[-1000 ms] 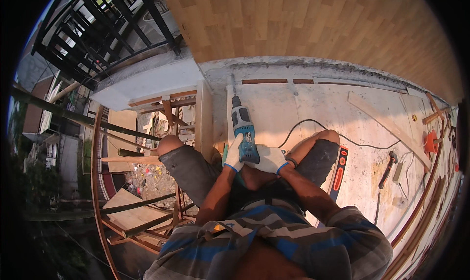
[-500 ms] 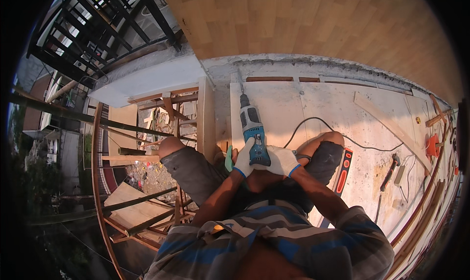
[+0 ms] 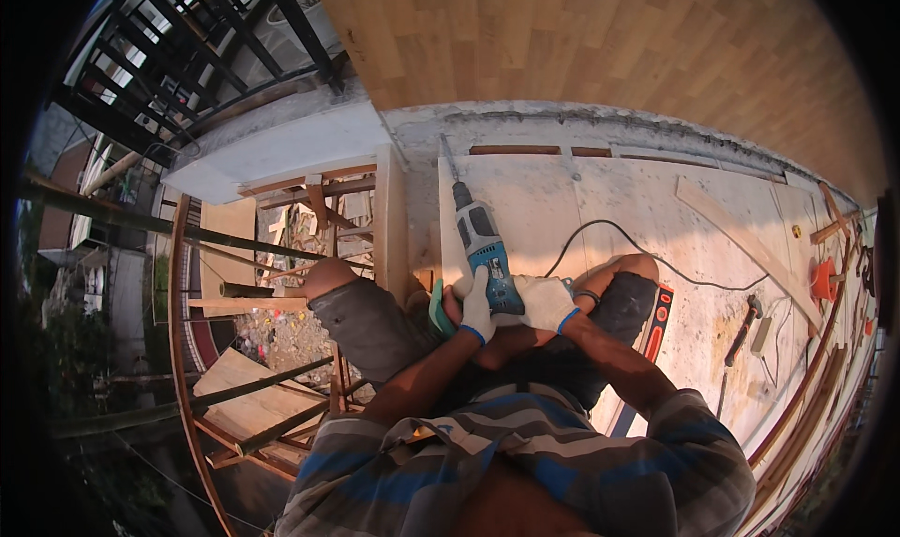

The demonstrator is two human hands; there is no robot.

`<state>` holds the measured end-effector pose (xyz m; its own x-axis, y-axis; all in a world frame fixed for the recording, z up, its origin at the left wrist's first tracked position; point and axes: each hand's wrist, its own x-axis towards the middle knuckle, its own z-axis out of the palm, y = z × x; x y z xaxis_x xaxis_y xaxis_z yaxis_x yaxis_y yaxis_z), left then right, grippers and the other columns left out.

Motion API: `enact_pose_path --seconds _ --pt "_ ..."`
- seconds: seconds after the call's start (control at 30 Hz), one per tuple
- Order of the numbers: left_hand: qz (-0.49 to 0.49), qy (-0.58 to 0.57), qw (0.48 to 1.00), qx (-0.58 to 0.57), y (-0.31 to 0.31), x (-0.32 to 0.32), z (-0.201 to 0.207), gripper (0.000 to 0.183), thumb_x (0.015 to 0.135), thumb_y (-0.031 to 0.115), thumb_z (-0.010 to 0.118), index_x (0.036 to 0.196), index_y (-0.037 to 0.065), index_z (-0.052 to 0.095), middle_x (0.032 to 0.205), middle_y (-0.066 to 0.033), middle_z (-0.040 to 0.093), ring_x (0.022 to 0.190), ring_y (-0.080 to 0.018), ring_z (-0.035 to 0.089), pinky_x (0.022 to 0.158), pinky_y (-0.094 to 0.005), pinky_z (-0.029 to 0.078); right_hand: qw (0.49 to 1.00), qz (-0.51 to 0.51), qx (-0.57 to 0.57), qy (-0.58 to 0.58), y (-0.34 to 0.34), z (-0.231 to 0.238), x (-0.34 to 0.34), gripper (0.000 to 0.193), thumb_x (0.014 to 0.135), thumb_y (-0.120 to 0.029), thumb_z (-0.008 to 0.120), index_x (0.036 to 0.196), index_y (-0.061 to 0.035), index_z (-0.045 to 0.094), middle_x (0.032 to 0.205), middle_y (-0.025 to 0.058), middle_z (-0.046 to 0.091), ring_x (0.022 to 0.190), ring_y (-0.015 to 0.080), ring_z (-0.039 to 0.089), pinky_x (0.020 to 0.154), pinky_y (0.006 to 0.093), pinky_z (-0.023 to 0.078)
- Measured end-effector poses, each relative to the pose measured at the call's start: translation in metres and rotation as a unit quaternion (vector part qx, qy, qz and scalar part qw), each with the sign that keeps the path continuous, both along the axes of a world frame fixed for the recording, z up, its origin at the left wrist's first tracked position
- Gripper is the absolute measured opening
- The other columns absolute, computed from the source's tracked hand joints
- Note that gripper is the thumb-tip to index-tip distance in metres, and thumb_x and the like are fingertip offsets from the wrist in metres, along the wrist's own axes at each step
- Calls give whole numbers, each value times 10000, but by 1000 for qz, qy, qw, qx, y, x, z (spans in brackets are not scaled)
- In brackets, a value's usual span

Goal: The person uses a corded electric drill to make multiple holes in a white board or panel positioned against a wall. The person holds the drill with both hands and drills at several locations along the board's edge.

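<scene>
two gloved hands clamp one blue corded drill (image 3: 483, 246): left hand (image 3: 476, 308) wraps the grip, right hand (image 3: 544, 302) braces behind it, steadying the bit where it points into the pale board (image 3: 525, 195) at the ledge edge.

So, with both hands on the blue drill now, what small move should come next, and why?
Probably press the blue electric drill gently forward along its own line. Both white-gloved hands, left hand and right hand, grip its rear, and its long bit points toward the grey concrete edge; whether the tip touches anything cannot be told.
</scene>
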<state>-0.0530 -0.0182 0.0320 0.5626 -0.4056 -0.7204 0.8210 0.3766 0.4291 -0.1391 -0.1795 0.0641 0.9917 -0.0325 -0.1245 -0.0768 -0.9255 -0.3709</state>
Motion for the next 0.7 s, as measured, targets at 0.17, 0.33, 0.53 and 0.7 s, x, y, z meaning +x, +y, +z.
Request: enact_pose_path --seconds 0.17,0.33,0.53,0.7 --pt "47 11 998 -51 13 13 -31 379 1096 438 778 1357 195 649 1176 -71 797 950 -267 799 793 -484 681 999 -38 -8 2 27 1 9 415 880 -371 823 1125 -56 709 998 204 794 930 421 797 817 525 623" --pt "96 -73 991 -59 30 19 -30 438 1144 489 670 1362 112 708 1186 -79 803 992 -244 796 898 -398 657 995 -57 76 -42 45 14 20 474 934 -491 794 1065 -41 727 946 211 790 865 420 791 783 533 623" --pt "289 -120 944 -104 87 71 5 496 1121 556 619 1224 75 681 1201 -97 763 1062 -267 757 959 -419 645 991 -53 119 33 106 26 48 482 885 -384 781 1147 7 678 1001 249 782 898 445 786 800 558 632" --pt "375 -35 925 47 102 86 25 547 1103 610 589 1225 79 642 1199 -157 747 1059 -335 746 1007 -471 634 980 -31 180 81 130 16 73 535 874 -376 788 1162 44 625 1023 272 777 974 458 799 846 566 641"
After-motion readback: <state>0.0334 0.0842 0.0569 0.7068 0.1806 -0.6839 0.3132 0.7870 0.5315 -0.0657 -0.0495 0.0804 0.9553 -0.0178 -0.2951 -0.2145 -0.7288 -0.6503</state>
